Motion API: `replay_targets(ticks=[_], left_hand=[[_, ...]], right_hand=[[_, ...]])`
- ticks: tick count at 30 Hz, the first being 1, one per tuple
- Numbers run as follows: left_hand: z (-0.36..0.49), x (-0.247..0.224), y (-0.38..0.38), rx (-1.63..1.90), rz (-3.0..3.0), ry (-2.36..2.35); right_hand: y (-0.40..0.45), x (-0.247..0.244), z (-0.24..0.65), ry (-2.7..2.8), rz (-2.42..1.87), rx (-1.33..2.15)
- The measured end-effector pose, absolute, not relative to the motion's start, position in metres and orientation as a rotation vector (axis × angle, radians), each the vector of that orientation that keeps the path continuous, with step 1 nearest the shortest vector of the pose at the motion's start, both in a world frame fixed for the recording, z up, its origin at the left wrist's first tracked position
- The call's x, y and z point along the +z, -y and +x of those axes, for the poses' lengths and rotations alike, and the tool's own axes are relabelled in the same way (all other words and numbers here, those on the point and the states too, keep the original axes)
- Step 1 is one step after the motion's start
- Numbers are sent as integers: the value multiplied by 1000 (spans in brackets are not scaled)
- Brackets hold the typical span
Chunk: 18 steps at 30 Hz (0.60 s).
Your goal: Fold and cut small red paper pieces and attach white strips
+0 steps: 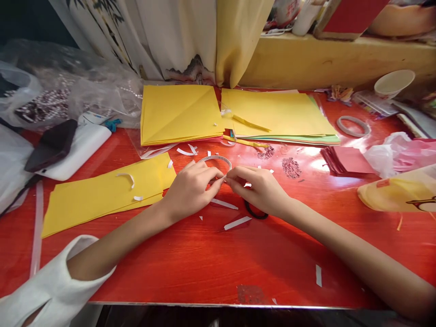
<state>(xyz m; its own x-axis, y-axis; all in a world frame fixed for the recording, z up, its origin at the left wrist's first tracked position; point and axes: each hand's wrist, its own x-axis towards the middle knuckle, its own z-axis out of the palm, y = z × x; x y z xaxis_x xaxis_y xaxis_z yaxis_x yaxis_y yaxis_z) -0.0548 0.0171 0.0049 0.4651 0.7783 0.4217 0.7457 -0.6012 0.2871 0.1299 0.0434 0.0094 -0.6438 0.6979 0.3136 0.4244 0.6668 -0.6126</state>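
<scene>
Near the middle of the red table (177, 259), my left hand (190, 188) is closed in a pinch, its fingertips meeting those of my right hand (260, 188). A thin whitish roll of tape (218, 157) with print on its inner side stands up just behind the fingertips. Both hands pinch at its near edge; the exact spot is hidden by the fingers. A black loop (255, 212) shows partly under my right hand. White paper strips (237, 223) lie in front of the hands. Folded yellow paper (109, 190) lies beside my left hand.
Two stacks of yellow paper (180, 113) lie at the back. Another tape ring (353, 126), dark red paper pieces (347, 161) and a plastic cup (402, 188) on its side are at the right. Plastic bags (102, 91), a black phone-like object (51, 145) and a white box (78, 150) crowd the left.
</scene>
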Motion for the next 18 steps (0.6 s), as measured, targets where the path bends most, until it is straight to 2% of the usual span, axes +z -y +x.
replay_targets(ticks=[4, 8, 18], left_hand=[[-51, 5, -14, 844, 2736, -1432], [-48, 4, -10, 868, 3152, -1498], [-50, 15, -10, 679, 3726, -1291]], right_hand=[[-37, 9, 122, 2192, -1000, 701], [-30, 11, 112, 2069, -1107, 758], [-31, 20, 111, 2061, -1244, 778]])
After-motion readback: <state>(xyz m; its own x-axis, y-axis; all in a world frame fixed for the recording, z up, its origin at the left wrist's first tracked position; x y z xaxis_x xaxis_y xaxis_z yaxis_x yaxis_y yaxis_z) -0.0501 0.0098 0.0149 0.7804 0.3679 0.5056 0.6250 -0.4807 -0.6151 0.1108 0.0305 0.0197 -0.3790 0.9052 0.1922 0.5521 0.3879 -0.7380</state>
